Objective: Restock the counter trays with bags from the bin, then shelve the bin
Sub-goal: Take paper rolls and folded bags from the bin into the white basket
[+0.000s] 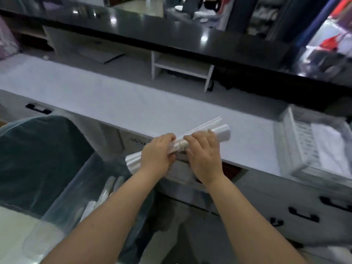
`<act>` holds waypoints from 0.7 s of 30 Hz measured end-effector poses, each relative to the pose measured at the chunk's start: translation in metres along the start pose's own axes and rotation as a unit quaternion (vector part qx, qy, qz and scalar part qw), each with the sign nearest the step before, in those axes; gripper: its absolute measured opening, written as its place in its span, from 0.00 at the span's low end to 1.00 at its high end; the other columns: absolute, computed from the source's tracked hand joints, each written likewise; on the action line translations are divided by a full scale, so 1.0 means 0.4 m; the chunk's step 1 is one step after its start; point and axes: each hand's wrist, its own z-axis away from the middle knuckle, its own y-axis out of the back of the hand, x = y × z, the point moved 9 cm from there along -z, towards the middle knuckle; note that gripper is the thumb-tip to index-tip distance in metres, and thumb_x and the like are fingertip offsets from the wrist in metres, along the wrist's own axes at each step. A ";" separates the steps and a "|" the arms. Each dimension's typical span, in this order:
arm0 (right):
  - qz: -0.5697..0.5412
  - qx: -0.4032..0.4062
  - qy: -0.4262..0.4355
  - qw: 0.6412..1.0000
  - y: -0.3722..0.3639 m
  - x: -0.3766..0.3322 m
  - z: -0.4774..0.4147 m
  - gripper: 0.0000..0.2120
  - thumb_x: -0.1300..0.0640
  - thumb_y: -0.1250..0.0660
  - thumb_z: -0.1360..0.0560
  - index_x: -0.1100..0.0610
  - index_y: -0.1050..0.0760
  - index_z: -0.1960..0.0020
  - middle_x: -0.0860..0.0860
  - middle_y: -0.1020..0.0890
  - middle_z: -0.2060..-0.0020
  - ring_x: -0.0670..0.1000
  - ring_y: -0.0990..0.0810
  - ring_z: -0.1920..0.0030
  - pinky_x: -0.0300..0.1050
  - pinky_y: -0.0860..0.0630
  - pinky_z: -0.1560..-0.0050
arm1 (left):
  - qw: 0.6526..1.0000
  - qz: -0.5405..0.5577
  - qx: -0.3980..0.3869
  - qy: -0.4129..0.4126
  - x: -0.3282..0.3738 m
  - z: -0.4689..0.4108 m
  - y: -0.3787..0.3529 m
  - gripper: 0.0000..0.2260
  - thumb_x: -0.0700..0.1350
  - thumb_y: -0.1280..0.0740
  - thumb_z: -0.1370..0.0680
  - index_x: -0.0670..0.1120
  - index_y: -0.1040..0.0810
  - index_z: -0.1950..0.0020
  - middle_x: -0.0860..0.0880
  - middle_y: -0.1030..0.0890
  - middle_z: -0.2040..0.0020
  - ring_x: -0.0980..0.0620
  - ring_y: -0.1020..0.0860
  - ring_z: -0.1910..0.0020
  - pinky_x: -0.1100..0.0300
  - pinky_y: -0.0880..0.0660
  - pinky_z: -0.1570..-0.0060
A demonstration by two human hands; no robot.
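A folded bundle of white bags [219, 129], tied round its middle by a thin band, hangs over the front edge of the white counter [114, 103]. My left hand [157, 154] grips the bundle's left half. My right hand [204, 155] holds it just right of the band, fingers curled over the top. The clear plastic bin [76, 187] stands low at the left on a chair and has more white bags inside. A white slatted tray [297, 141] with white bags in it sits at the counter's right end.
A teal chair back [38, 149] rises left of the bin. Drawers with black handles [302, 214] run under the counter. A small white shelf stand [181, 67] sits at the back, beneath a raised dark countertop [152, 25].
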 end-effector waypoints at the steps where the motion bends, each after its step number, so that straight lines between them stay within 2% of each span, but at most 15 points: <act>1: 0.031 0.016 -0.011 0.999 0.054 0.056 0.003 0.10 0.64 0.30 0.30 0.59 0.22 0.49 0.56 0.19 0.53 0.57 0.24 0.48 0.59 0.31 0.37 | 1.000 0.014 0.001 -0.007 0.059 -0.038 -0.019 0.17 0.44 0.27 0.32 0.47 0.24 0.45 0.47 0.19 0.52 0.42 0.22 0.53 0.53 0.29 0.60; 4: 0.086 0.036 -0.036 0.995 0.211 0.240 0.042 0.11 0.65 0.27 0.32 0.61 0.20 0.49 0.57 0.18 0.51 0.58 0.25 0.47 0.54 0.30 0.39 | 0.999 0.040 -0.004 -0.031 0.254 -0.138 -0.098 0.13 0.45 0.32 0.30 0.49 0.25 0.46 0.50 0.19 0.52 0.45 0.23 0.54 0.57 0.33 0.62; 8: 0.115 0.016 -0.105 0.988 0.393 0.500 0.137 0.15 0.65 0.27 0.32 0.62 0.21 0.46 0.58 0.18 0.49 0.58 0.23 0.47 0.56 0.26 0.40 | 0.993 0.100 -0.016 -0.056 0.539 -0.228 -0.226 0.11 0.45 0.32 0.31 0.53 0.27 0.50 0.55 0.22 0.58 0.50 0.25 0.60 0.58 0.35 0.66; 11: 0.050 0.003 -0.242 0.969 0.501 0.708 0.220 0.17 0.61 0.29 0.28 0.59 0.24 0.40 0.56 0.21 0.43 0.57 0.25 0.41 0.55 0.27 0.38 | 0.978 0.201 -0.042 -0.030 0.722 -0.266 -0.325 0.11 0.48 0.32 0.32 0.57 0.29 0.53 0.58 0.24 0.62 0.57 0.27 0.64 0.63 0.35 0.70; 12: 0.000 0.011 -0.314 0.949 0.531 0.782 0.252 0.18 0.58 0.30 0.27 0.57 0.26 0.38 0.53 0.23 0.40 0.54 0.26 0.39 0.51 0.28 0.37 | 0.968 0.245 -0.057 -0.011 0.771 -0.276 -0.361 0.10 0.49 0.31 0.32 0.56 0.28 0.53 0.59 0.23 0.61 0.59 0.26 0.63 0.63 0.33 0.68; 14: -0.108 0.044 -0.447 0.887 0.576 0.913 0.312 0.21 0.52 0.31 0.26 0.50 0.30 0.35 0.46 0.26 0.39 0.47 0.27 0.40 0.44 0.29 0.42 | 0.936 0.336 -0.093 0.038 0.859 -0.293 -0.436 0.11 0.49 0.28 0.32 0.54 0.26 0.53 0.58 0.21 0.58 0.61 0.23 0.60 0.63 0.29 0.65; 16: -0.223 0.053 -0.535 0.813 0.583 1.013 0.349 0.23 0.50 0.30 0.27 0.47 0.32 0.34 0.46 0.25 0.41 0.47 0.24 0.45 0.42 0.26 0.48 | 0.888 0.423 -0.142 0.113 0.924 -0.303 -0.521 0.14 0.47 0.24 0.33 0.49 0.23 0.50 0.53 0.18 0.55 0.55 0.20 0.57 0.58 0.22 0.60; 19: -0.437 0.038 -0.586 0.682 0.531 1.101 0.371 0.19 0.56 0.31 0.26 0.48 0.30 0.37 0.56 0.20 0.44 0.54 0.19 0.47 0.53 0.20 0.48 | 0.776 0.539 -0.240 0.221 1.005 -0.305 -0.658 0.16 0.41 0.24 0.30 0.39 0.22 0.45 0.39 0.17 0.49 0.41 0.17 0.53 0.46 0.19 0.52; 21: -0.505 0.041 -0.588 0.630 0.501 1.152 0.376 0.18 0.59 0.31 0.26 0.48 0.29 0.38 0.57 0.17 0.46 0.56 0.17 0.49 0.55 0.19 0.51 | 0.712 0.582 -0.287 0.268 1.039 -0.312 -0.733 0.14 0.39 0.27 0.29 0.37 0.22 0.44 0.37 0.17 0.48 0.40 0.18 0.55 0.46 0.19 0.53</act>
